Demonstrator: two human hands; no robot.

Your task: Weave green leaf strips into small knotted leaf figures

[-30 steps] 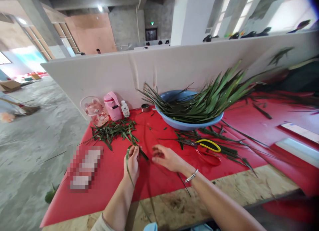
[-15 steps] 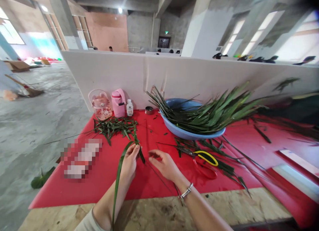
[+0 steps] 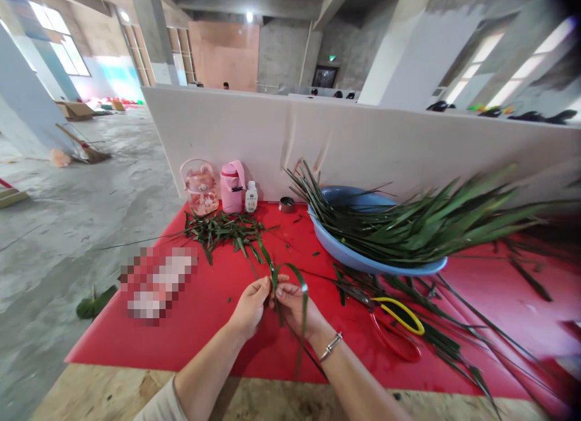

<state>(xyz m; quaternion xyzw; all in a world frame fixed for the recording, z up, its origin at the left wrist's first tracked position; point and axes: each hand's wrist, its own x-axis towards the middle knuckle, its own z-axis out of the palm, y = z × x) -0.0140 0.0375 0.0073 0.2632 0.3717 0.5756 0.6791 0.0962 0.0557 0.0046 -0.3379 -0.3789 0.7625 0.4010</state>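
Note:
My left hand (image 3: 251, 306) pinches a long green leaf strip (image 3: 294, 270) near the middle of the red table. Close against it, my right hand (image 3: 294, 303) also has its fingers closed on the strip. The strip arches over the right hand, and its loose end hangs down past the wrist. Another piece of leaf points up and away from the fingertips. The exact fold between the fingers is partly hidden. To the right lie scissors (image 3: 394, 324) with one yellow and one red handle, among cut leaves.
A blue basin (image 3: 336, 242) heaped with long leaves stands at back right. Leaf scraps (image 3: 227, 230) lie at back left, before a pink bottle (image 3: 232, 191), a clear pink jug (image 3: 202, 191) and a small white bottle (image 3: 251, 198). A white partition (image 3: 218, 124) rises behind.
My right hand, formerly apart with nothing in it, has come in and closed on the leaf strip. The strip's long end has swung from the left side over to the right. The view has turned left.

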